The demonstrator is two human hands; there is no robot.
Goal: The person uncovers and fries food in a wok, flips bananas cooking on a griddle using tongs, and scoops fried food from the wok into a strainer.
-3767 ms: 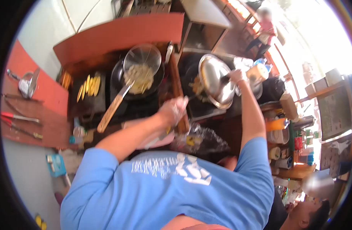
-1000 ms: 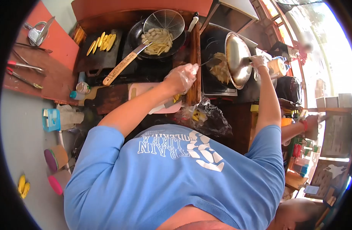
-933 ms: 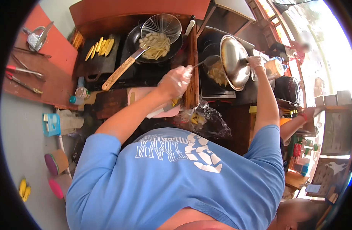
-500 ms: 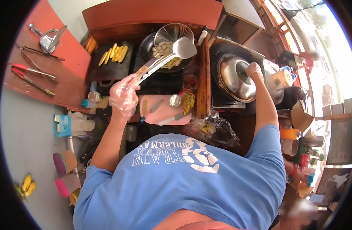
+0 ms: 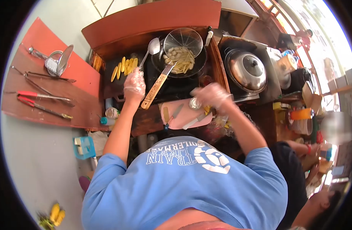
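My left hand [image 5: 134, 85], in a clear plastic glove, is closed around the handle of a metal turner [image 5: 154, 46] whose head is raised beside the wok [image 5: 157, 66]. Next to that hand, a wooden handle [image 5: 155, 91] slants toward the wok, lettered along its side. Pale pieces and strips [image 5: 181, 61] lie in the wok, partly under a round wire strainer [image 5: 183, 40]. My right hand [image 5: 213, 96] is blurred over the right end of a pink cutting board [image 5: 172, 119], near a small jar [image 5: 194, 103]; its fingers are smeared.
A lidded pot [image 5: 245, 71] stands on the right burner. Yellow slices [image 5: 124, 68] lie on a dark griddle. Two knives, one a dark-bladed knife [image 5: 174, 117], rest on the board. Red-handled tongs [image 5: 45, 97] hang at left. Another person [image 5: 314, 207] is at the lower right.
My right hand has left the pot lid's knob and moved left over the board. The turner has swung away from above the wok, and the wooden handle now stands apart from my left hand.
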